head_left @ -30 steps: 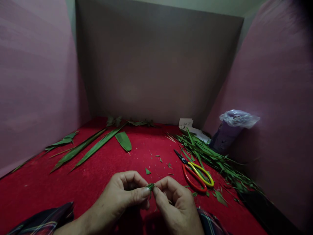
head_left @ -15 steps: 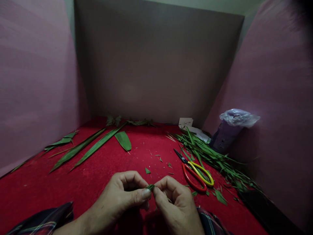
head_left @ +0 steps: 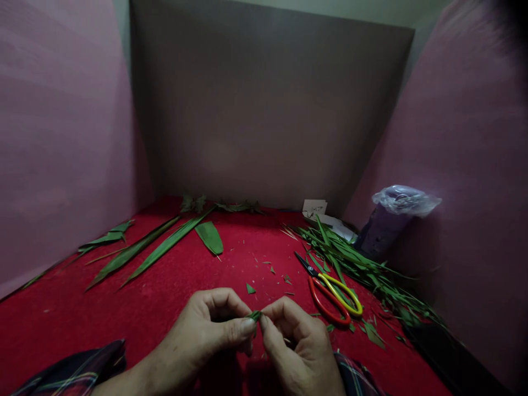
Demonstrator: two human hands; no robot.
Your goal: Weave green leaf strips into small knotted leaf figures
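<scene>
Between my two hands is a small folded piece of green leaf (head_left: 256, 315), pinched from both sides above the red cloth. My left hand (head_left: 214, 324) has its thumb and forefinger closed on the leaf's left part. On the other end, the thumb and fingertips of my right hand (head_left: 295, 335) are pressed together. Most of the leaf piece is hidden by the fingertips. Right of my right hand lie scissors (head_left: 330, 294) with one red and one yellow handle, blades pointing away to the left. A small leaf scrap (head_left: 250, 288) lies just beyond my fingers.
Long green leaves (head_left: 165, 247) and a short cut leaf (head_left: 209, 237) lie at the left. A heap of leaf strips (head_left: 350, 258) spreads along the right, by a purple container (head_left: 385, 228) topped with clear plastic. A white card (head_left: 314, 207) stands at the back. Pink and grey walls enclose the red cloth (head_left: 165, 308).
The pinch on the leaf piece stays almost the same; my right fingertips have shifted very slightly right. The whole view has moved a little. Scissors and leaves lie as before.
</scene>
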